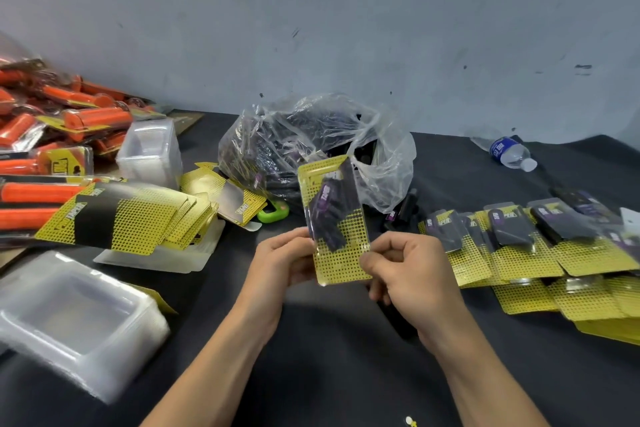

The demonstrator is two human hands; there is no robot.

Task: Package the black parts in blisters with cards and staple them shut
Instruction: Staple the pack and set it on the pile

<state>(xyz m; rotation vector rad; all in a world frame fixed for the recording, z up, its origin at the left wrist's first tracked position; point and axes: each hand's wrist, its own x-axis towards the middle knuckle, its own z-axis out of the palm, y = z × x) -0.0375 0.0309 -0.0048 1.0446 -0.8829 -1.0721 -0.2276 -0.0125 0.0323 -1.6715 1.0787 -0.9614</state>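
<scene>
I hold one blister pack upright above the black table, its yellow dotted card showing and a black part inside. My left hand grips its left edge. My right hand pinches its lower right edge. Behind it a clear plastic bag holds more black parts. A stack of loose yellow cards lies at the left, with stacks of empty clear blisters at the near left and a second blister stack further back. A black object, partly hidden, lies under my right hand.
Several filled packs lie spread at the right. Orange-handled packaged goods pile up at the far left. A green object sits beside the bag. A water bottle lies at the back right. A grey wall stands behind the table.
</scene>
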